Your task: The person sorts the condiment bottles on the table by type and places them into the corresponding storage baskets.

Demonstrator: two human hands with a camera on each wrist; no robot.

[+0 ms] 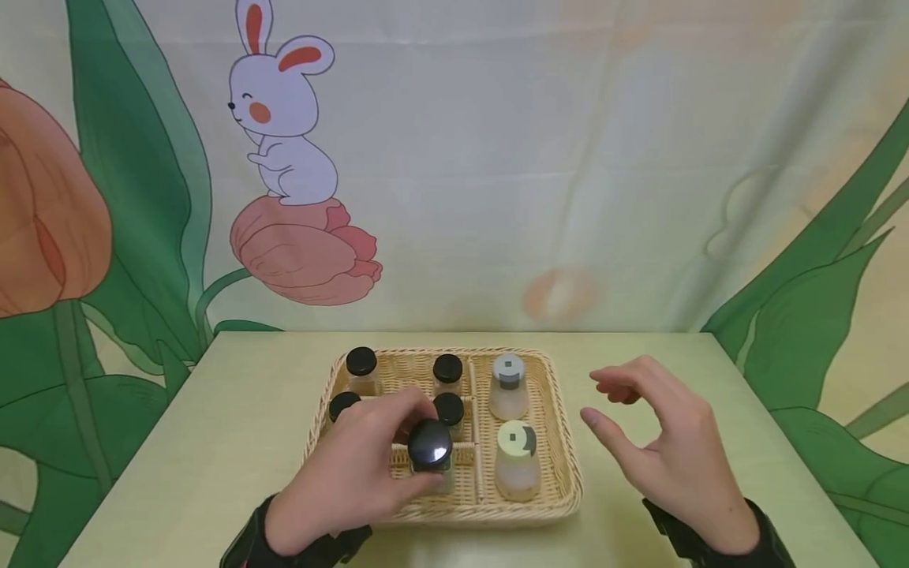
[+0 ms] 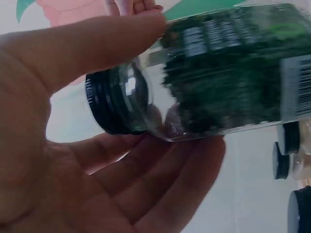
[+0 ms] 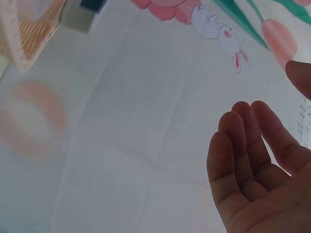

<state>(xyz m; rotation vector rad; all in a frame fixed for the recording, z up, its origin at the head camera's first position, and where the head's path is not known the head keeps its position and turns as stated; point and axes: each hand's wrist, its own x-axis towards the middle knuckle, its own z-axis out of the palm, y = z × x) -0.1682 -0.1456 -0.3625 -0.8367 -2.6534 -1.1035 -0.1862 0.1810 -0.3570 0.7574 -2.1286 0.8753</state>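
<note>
My left hand (image 1: 358, 461) grips a clear spice jar (image 2: 228, 73) with a black lid (image 1: 429, 444), its thumb on one side and fingers on the other. Dark green contents and a printed label with a barcode show through the jar in the left wrist view. In the head view the jar is upright over the front of a wicker basket (image 1: 561, 509); whether it touches the basket's floor cannot be told. To the right of the basket, my right hand (image 1: 671, 450) is held in the air with relaxed fingers and nothing in it.
Several black-lidded jars (image 1: 447, 371) stand in the basket's divided left part. Its right compartment holds a grey-lidded bottle (image 1: 508, 394) behind a yellow-lidded bottle (image 1: 517, 465). The pale table (image 1: 234, 410) ends at a printed curtain (image 1: 461, 158) behind.
</note>
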